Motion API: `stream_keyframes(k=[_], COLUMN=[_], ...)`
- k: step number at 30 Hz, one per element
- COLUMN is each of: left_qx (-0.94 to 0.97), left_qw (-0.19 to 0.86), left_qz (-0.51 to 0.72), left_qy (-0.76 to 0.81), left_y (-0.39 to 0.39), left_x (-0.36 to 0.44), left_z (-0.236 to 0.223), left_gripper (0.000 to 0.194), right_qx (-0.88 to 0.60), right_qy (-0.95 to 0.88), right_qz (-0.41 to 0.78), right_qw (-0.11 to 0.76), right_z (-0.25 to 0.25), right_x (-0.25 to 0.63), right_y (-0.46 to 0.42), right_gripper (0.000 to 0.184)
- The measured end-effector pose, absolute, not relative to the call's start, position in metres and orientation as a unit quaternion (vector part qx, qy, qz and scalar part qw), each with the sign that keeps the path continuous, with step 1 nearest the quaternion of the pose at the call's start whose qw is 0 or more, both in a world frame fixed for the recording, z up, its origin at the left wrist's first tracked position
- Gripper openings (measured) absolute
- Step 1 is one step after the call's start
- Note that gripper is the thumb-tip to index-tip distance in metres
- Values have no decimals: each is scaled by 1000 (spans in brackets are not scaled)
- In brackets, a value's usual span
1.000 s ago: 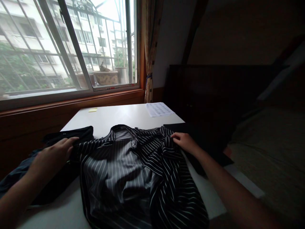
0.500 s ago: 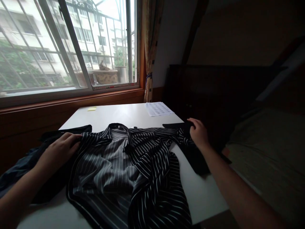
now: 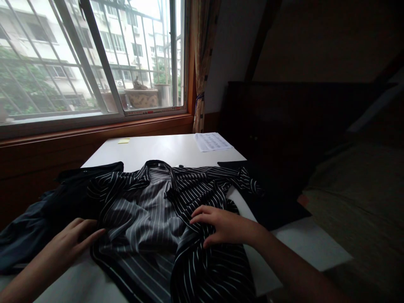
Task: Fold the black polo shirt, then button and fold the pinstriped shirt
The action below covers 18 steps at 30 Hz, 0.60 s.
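A black shirt with white stripes [image 3: 151,202] lies spread out with its front open, its collar toward the window and its grey inner side showing. My right hand [image 3: 221,227] is over the right front panel, fingers apart and bent slightly down toward the cloth; whether it touches is hard to tell. Beside the shirt's left edge is my left hand [image 3: 77,240], thumb and fingers apart, with nothing visible between them. Dark folded clothing [image 3: 75,189] lies under the left sleeve. More black cloth [image 3: 271,206] lies under the right sleeve.
The white table [image 3: 151,147] carries a yellow sticky note [image 3: 124,140] and printed sheets [image 3: 213,142] at its far side. Bluish clothing [image 3: 25,231] is heaped at the left. A barred window [image 3: 126,63] and a tied curtain [image 3: 200,97] stand behind; dark furniture [image 3: 284,122] is at the right.
My right hand has left the right sleeve end and moved inward over the right front panel. My left hand has let go of the left sleeve and come down toward me along the shirt's edge.
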<state>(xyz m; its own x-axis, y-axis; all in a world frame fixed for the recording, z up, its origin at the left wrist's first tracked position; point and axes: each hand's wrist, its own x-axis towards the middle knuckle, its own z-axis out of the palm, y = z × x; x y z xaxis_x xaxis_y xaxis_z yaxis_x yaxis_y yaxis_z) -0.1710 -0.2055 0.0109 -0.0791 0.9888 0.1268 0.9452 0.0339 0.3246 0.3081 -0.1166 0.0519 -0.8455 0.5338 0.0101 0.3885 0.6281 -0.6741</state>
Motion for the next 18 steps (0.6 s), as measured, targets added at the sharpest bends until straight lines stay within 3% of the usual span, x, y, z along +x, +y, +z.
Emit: stream_keyframes(k=[3, 8, 13, 18], left_qx=[683, 693, 625, 536], left_qw=[154, 153, 135, 276], left_qz=[154, 190, 283, 352], left_qy=[697, 679, 715, 716], left_y=[-213, -213, -210, -212], left_x=[-166, -151, -143, -133], left_z=[2, -5, 12, 67], left_gripper=[46, 44, 35, 39], right_qx=[-273, -247, -251, -345], right_qy=[-903, -912, -878, -773], right_qz=[321, 312, 361, 434], right_qw=[85, 104, 190, 308], right_z=[38, 31, 47, 52], right_x=[306, 306, 315, 326], right_y=[-117, -118, -117, -117], right_gripper=[47, 16, 18, 13])
